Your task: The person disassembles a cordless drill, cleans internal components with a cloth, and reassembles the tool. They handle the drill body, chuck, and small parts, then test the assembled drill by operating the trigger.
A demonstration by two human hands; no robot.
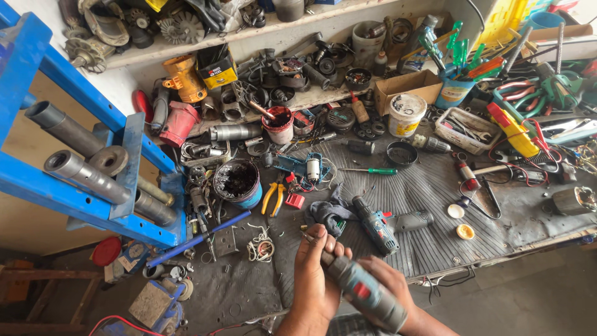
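Blue press frame (74, 155) fills the left side, steel cylinders stuck through it. Next down in size, the surface (435, 186) — dark ribbed mat, buried in motor parts, housings and hand tools, with a shelf (249, 31) of more parts behind it. On the mat: a black tub of dark scrap (237, 182), a white pot (407, 114), a cardboard box (407, 87), a white tray of wrenches (463, 130). A second teal cordless drill body (376, 229) lies just beyond the hands, beside a grey rag (326, 211). Yellow-handled pliers (272, 198) and a green-handled screwdriver (373, 170) sit further back, well apart from the hands. Now the part in hand: a teal and grey drill body (357, 289) with a red switch, held low at the near edge, off the surface. Its long axis runs diagonally — nose up-left toward the mat, butt down-right toward the person. Left hand (314, 274) wraps the nose end, fingers closed round it; it's the hand nearer the working tip. Right hand (388, 283) cups the rear of the body from below, grip clamped on the housing. Small metal bit (308, 236) protrudes at the tip, just past the left fingertips; can't tell what it is.
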